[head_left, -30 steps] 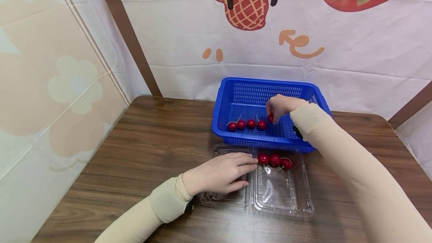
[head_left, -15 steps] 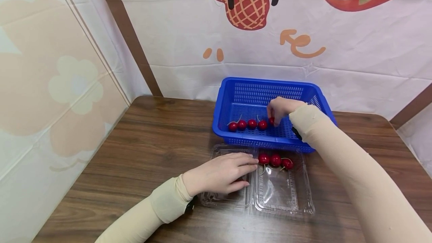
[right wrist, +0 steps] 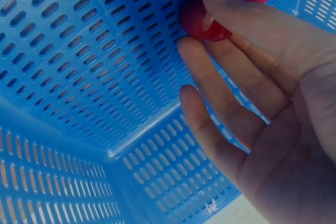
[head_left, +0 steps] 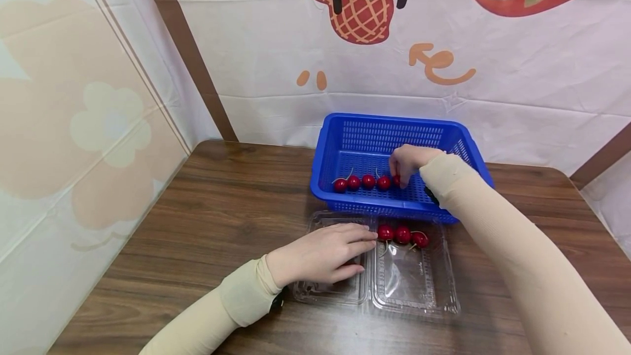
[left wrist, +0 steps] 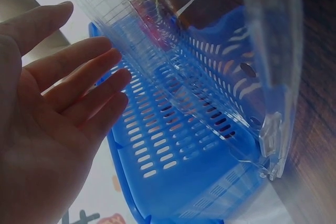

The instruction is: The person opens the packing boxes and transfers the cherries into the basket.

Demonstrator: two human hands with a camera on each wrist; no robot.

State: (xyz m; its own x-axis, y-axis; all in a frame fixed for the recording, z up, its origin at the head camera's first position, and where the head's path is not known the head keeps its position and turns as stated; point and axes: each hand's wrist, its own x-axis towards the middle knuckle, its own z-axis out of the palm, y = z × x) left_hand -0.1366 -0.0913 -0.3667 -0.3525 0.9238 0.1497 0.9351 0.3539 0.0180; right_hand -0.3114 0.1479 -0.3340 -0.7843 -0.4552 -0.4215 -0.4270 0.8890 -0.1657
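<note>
While L grip (head_left: 322,253) lies spread over clear pkg (head_left: 411,286), R grip (head_left: 409,161) pinches 1 cherry (right wrist: 199,20) in blue bskt (head_left: 365,200).

l hand (left wrist: 55,119), fingers relaxed, nr clear plastic box (left wrist: 273,45); blue basket (left wrist: 157,184) visible thru it.

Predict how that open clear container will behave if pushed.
The clear container looks thin-walled, so it would probably flex. Its shiny plastic may slide on the wooden table. The glossy, round cherries in its right half could roll.
</note>
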